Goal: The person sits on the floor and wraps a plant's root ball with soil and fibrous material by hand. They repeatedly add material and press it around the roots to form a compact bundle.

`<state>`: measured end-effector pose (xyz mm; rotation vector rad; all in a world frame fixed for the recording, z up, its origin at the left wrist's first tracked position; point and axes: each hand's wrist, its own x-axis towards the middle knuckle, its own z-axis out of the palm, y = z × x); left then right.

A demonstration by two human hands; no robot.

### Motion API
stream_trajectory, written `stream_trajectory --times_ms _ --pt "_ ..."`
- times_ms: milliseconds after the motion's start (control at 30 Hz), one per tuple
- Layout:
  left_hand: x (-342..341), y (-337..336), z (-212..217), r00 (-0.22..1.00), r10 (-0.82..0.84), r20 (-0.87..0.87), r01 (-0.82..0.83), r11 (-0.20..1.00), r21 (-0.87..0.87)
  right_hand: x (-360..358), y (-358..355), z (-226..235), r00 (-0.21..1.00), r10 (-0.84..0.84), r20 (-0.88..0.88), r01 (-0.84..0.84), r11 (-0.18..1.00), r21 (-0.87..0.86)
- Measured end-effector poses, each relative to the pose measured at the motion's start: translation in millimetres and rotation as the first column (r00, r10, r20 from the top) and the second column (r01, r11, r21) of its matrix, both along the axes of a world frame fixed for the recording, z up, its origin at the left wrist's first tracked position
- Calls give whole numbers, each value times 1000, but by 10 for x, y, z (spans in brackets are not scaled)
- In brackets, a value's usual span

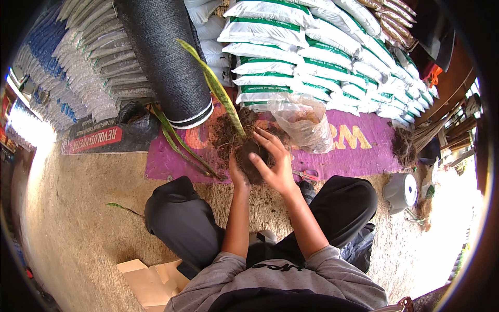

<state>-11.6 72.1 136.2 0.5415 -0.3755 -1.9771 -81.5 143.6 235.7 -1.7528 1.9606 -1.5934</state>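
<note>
Between my two hands is a dark, soil-coloured root ball (254, 174), held low over the near edge of a purple banner (353, 156). My left hand (239, 174) cups its left side. My right hand (275, 164) presses on its upper right, fingers bent over it. A tall yellow-edged snake plant leaf (218, 86) rises from the soil and leans up to the left. Loose dark soil and stringy roots lie around and behind the ball. Just right of my right wrist lie scissors (307, 174) with red handles.
A clear plastic bag (309, 127) sits behind my hands. Snake plant leaves (179, 143) lie left, near a black soil bag (138, 120) and a black mesh roll (163, 62). White-green sacks (270, 57) are stacked beyond. A grey pot (397, 192) lies right; cardboard (150, 283) is near left.
</note>
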Motion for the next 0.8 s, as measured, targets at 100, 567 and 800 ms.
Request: stream_trajectory --times_ms 100,567,800 --pt "-9 55 44 992 -36 -124 47 995 87 134 -33 -131 999 -36 27 38 997 -61" --pt "157 19 59 976 -123 182 168 953 -253 -68 36 -217 926 -25 377 55 996 -69" --pt "98 94 134 974 -218 57 225 947 -231 125 155 -303 971 -83 224 106 990 -92"
